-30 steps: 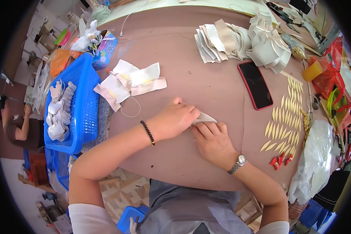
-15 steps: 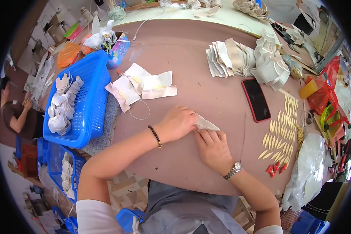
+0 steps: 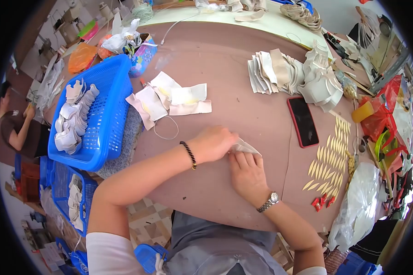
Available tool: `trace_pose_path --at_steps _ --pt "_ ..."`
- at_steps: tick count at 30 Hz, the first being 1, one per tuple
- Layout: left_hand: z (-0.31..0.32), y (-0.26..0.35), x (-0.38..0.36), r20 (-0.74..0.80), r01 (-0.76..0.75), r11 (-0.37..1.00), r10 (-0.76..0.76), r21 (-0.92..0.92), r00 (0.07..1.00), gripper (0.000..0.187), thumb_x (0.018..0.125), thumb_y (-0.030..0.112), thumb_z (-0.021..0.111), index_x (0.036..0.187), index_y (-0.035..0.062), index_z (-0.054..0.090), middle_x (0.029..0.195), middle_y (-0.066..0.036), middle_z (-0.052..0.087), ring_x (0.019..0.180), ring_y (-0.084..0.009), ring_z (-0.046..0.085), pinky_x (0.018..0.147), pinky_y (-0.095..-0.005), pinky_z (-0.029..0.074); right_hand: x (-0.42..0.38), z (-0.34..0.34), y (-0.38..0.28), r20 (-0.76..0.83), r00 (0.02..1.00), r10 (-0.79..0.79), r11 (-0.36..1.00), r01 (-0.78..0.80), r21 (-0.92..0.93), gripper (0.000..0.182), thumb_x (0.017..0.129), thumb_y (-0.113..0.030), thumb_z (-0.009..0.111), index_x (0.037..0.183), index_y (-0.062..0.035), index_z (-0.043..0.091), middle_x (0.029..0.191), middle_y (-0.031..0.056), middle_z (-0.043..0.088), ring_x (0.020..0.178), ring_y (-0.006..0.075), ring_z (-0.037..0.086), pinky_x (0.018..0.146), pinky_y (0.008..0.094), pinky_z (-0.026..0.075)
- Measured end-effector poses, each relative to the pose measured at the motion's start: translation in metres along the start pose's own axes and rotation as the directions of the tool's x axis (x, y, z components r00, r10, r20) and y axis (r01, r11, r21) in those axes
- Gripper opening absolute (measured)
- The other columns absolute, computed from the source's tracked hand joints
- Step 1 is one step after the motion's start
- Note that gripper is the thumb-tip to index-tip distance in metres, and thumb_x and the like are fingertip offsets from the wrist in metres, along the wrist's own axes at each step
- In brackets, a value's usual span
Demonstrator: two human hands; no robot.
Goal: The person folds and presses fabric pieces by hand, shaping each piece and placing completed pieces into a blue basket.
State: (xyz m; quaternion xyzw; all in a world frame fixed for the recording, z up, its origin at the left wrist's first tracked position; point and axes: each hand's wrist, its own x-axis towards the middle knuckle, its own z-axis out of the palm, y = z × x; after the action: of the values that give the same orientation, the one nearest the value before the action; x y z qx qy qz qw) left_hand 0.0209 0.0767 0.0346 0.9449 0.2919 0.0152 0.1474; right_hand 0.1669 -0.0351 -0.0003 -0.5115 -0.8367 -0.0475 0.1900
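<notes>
A small white folded piece (image 3: pixel 245 146) lies on the brown table, held between both hands. My left hand (image 3: pixel 215 143), with a dark beaded bracelet at its wrist, pinches the piece's left end. The fingers of my right hand (image 3: pixel 248 172) press together on its lower edge; a metal watch is on that wrist. Left of the hands, flat white and pinkish pieces (image 3: pixel 190 97) with yellow marks overlap beside a thin cord loop (image 3: pixel 166 127).
A blue basket (image 3: pixel 117 107) of stacked pieces stands left. Stacked white pieces (image 3: pixel 287 68), a red-edged phone (image 3: pixel 303 123), rows of yellow leaf-shaped bits (image 3: pixel 329 158) and a plastic bag (image 3: pixel 359 201) are right. A person (image 3: pixel 18 123) sits at far left.
The view has shifted slightly. My left hand has turned a little over the white piece, and less of the piece shows. Both hands stay on it.
</notes>
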Motion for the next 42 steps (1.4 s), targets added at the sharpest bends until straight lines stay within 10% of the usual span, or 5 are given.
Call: trace_pose_path --at_steps 10,26,32,37,42 --pt "0.008 0.004 -0.008 -0.045 0.134 0.987 -0.139 -0.091 0.989 0.015 0.079 0.009 0.062 0.084 -0.0031 0.055 0.076 -0.021 0.061 0.079 -0.0375 0.061 0.067 -0.0446 0.05 -0.003 0.003 -0.008 -0.002 1.0 -0.029 1.0 0.029 -0.007 0.041 0.075 -0.008 0.05 0.11 0.0131 0.054 0.118 0.0233 0.054 0.114 0.0318 0.049 0.098 0.0419 0.038" --pt "0.001 -0.002 -0.015 0.087 0.372 0.872 -0.364 -0.318 0.927 0.02 0.083 0.015 0.062 0.093 -0.0019 0.058 0.084 -0.02 0.063 0.08 -0.0381 0.061 0.069 -0.0423 0.049 0.016 -0.001 -0.01 0.08 0.997 -0.017 0.987 0.03 -0.158 0.036 0.075 -0.012 0.051 0.104 0.0066 0.06 0.102 0.0135 0.054 0.093 0.0242 0.051 0.081 0.0335 0.04" --pt "0.006 -0.009 -0.001 0.095 0.256 0.966 -0.251 -0.044 0.963 0.018 0.083 0.013 0.06 0.09 -0.0035 0.057 0.081 -0.021 0.064 0.074 -0.0348 0.063 0.065 -0.0404 0.049 0.019 -0.002 -0.01 0.131 0.991 -0.029 0.981 0.054 -0.187 0.036 0.075 -0.013 0.052 0.105 0.005 0.06 0.101 0.0119 0.054 0.09 0.0223 0.051 0.079 0.0324 0.039" --pt "-0.014 -0.017 0.003 0.504 0.597 0.667 -0.365 -0.445 0.783 0.014 0.086 0.011 0.056 0.091 -0.0022 0.056 0.068 -0.009 0.062 0.054 -0.0159 0.06 0.051 -0.0299 0.049 0.018 -0.002 -0.01 0.129 0.992 -0.004 0.981 0.029 -0.194 0.037 0.076 -0.013 0.052 0.108 0.0052 0.058 0.102 0.0117 0.054 0.091 0.0215 0.051 0.08 0.032 0.04" --pt "-0.009 -0.026 -0.001 0.597 0.659 0.56 -0.327 -0.502 0.733 0.018 0.088 0.014 0.056 0.098 -0.0009 0.053 0.068 -0.007 0.062 0.055 -0.0121 0.059 0.051 -0.0265 0.049 0.016 -0.001 -0.012 0.116 0.993 0.016 0.978 0.009 -0.206 0.038 0.076 -0.013 0.052 0.109 0.0061 0.057 0.104 0.0142 0.054 0.095 0.0231 0.051 0.083 0.0326 0.04"
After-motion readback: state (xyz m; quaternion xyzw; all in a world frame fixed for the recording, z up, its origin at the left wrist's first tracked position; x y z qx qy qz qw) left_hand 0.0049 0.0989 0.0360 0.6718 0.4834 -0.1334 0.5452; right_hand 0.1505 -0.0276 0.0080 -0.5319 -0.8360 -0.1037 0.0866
